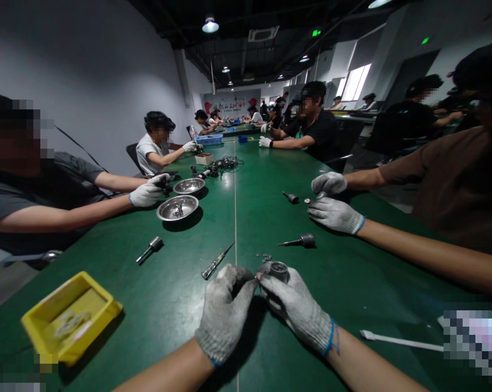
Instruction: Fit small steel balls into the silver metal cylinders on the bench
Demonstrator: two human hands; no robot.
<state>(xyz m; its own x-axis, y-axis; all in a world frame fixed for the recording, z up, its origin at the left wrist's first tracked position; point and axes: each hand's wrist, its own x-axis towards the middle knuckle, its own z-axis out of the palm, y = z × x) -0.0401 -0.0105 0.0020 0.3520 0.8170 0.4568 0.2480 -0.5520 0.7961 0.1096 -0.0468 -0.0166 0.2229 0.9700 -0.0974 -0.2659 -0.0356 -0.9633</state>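
Gloves of grey knit cover both hands over the green table (352, 283) in the head view. The right hand (297, 307) grasps a short grey metal cylinder (278, 269), open at the top, low over the table at centre. The left hand (225, 313) is curled, its fingertips meeting the cylinder's side; whether it pinches anything cannot be told. Tiny dark washers (264, 256) lie just beyond the cylinder. A slim metal pin tool (216, 262) lies near them to the left. A yellow plastic tray (94, 332) sits well apart on the left.
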